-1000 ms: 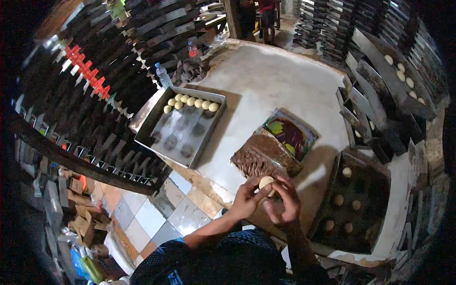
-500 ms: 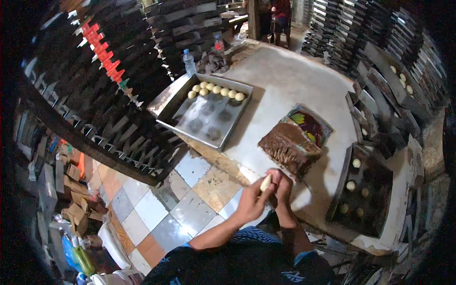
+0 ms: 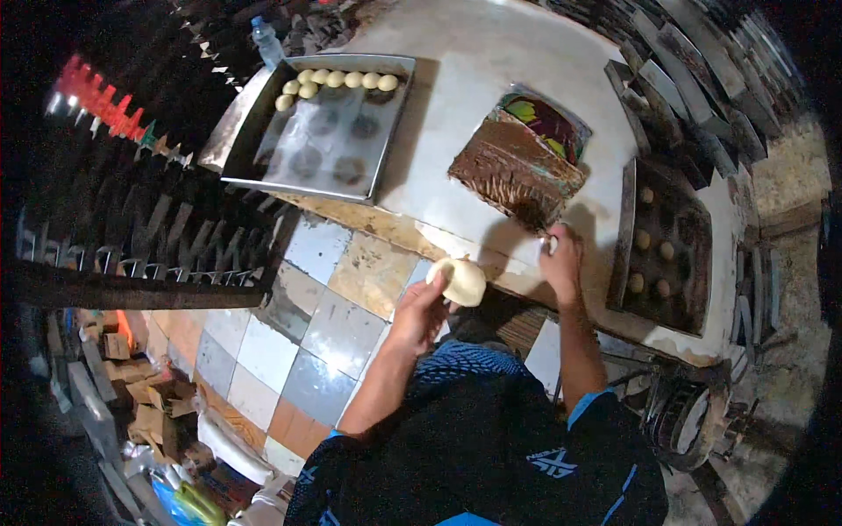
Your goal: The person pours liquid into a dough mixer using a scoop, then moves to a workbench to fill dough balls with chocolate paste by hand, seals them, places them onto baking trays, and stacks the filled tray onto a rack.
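My left hand [image 3: 417,314] holds a flattened round of pale dough [image 3: 462,282] by its edge, in front of the table edge. My right hand [image 3: 563,254] is closed at the near edge of a slab of brown paste [image 3: 513,162], which lies on an opened, colourful plastic wrapper [image 3: 545,124]. A small pale bit shows between the right fingers; what it belongs to I cannot make out. To the left, a large square metal tray [image 3: 386,145] carries several dough balls [image 3: 353,80] along its far and left sides.
A dark tray [image 3: 680,289] with several dough balls [image 3: 643,238] lies at the right of the pale table [image 3: 447,167]. A water bottle [image 3: 267,42] stands behind the metal tray. Stacked metal pans [image 3: 667,74] line the far right. Cardboard boxes [image 3: 158,408] sit on the floor at left.
My hands, together around the dough before, have parted. The left has moved left with the dough, now spread flat; the right has reached up to the brown paste. The view has shifted downward.
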A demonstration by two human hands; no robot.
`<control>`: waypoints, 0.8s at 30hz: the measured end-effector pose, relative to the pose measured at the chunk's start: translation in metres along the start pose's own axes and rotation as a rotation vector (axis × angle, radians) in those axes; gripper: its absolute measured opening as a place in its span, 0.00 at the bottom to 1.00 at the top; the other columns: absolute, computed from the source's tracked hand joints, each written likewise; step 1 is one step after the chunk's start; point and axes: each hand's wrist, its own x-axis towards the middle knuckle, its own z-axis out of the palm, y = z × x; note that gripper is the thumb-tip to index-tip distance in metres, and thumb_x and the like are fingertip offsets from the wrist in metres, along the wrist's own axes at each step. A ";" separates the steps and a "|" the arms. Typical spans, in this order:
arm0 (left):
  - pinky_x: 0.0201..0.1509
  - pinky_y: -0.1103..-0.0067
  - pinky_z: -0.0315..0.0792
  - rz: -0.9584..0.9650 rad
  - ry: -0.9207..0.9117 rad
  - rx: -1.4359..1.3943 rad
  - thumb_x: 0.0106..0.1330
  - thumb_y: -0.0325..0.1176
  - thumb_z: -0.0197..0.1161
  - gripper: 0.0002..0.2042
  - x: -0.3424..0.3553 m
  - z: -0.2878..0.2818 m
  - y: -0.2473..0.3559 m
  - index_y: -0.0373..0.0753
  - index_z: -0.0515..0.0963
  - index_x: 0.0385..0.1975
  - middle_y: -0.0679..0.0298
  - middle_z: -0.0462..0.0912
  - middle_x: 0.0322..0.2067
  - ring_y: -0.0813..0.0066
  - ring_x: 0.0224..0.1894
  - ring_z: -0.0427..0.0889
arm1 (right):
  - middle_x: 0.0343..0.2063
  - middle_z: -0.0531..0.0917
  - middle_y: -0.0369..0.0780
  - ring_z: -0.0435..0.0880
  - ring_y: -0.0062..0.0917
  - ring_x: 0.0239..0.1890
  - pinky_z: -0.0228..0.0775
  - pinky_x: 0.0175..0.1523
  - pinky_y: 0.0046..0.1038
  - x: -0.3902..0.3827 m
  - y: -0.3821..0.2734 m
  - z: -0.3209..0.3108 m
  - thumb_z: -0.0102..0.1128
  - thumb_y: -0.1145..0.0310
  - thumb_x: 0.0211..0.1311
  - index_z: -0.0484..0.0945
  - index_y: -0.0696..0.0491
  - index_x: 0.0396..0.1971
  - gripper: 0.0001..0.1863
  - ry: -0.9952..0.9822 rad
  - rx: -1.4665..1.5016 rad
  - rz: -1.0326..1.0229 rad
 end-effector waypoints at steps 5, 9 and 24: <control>0.59 0.67 0.63 0.238 -0.063 0.022 0.66 0.39 0.51 0.20 0.059 0.017 0.036 0.29 0.71 0.50 0.54 0.72 0.53 0.65 0.56 0.71 | 0.35 0.80 0.49 0.80 0.41 0.38 0.70 0.47 0.39 0.029 0.072 0.015 0.51 0.59 0.57 0.67 0.51 0.53 0.23 -0.311 -0.280 0.196; 0.58 0.68 0.65 0.382 0.062 0.036 0.66 0.35 0.52 0.21 0.098 0.022 0.068 0.34 0.65 0.58 0.57 0.75 0.48 0.67 0.51 0.74 | 0.38 0.80 0.50 0.80 0.44 0.40 0.70 0.49 0.42 0.051 0.069 0.018 0.49 0.52 0.59 0.60 0.46 0.62 0.31 -0.706 -0.263 0.423; 0.52 0.68 0.72 0.161 0.268 -0.012 0.65 0.32 0.53 0.13 0.196 0.054 0.023 0.29 0.71 0.44 0.53 0.76 0.43 0.63 0.47 0.77 | 0.29 0.82 0.42 0.72 0.30 0.21 0.72 0.30 0.30 0.116 0.075 0.010 0.48 0.68 0.63 0.77 0.56 0.42 0.13 -0.641 0.586 -0.223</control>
